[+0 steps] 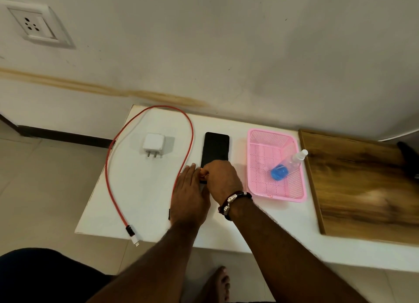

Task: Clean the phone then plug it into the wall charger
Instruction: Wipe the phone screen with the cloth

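Head view: phone's (215, 148) near end behind right hand (223, 180)

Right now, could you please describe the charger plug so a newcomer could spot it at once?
On the white table, look inside the loop of the red cable, left of the black phone. The charger plug is the small white cube with two metal pins.

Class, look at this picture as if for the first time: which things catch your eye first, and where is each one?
The red cable stands out, looping wide across the white table around the white charger. At the centre, the left hand and right hand meet at the near end of the black phone, the right pinching the cable's end there. To the right, a pink basket holds a spray bottle of blue liquid.
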